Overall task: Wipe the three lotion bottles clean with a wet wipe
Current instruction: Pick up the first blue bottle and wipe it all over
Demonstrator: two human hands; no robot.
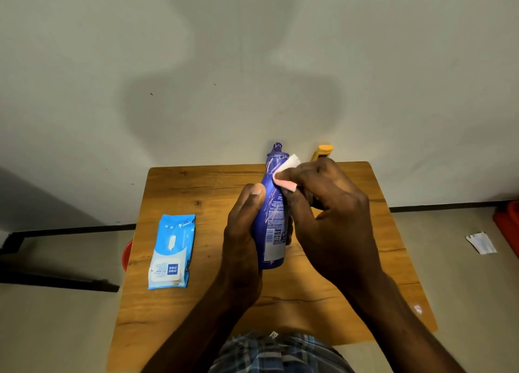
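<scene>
Near the table's [196, 311] left edge I see a blue wet wipes pack [172, 252] lying flat, its flap closed, so I cannot tell what remains inside. Over the table's middle my left hand [243, 232] grips the blue lotion bottle [273, 212] low on its body, fingers curled round it, thumb along its left side. The bottle's long axis runs away from me, cap tilted toward the far edge. Just right of its neck my right hand [328, 204] pinches the wet wipe [286, 173] between thumb and fingertips, pressed against the bottle's upper right side. At the far edge stands a yellow-capped bottle [323, 152], mostly hidden behind my right hand. A third bottle is not visible.
</scene>
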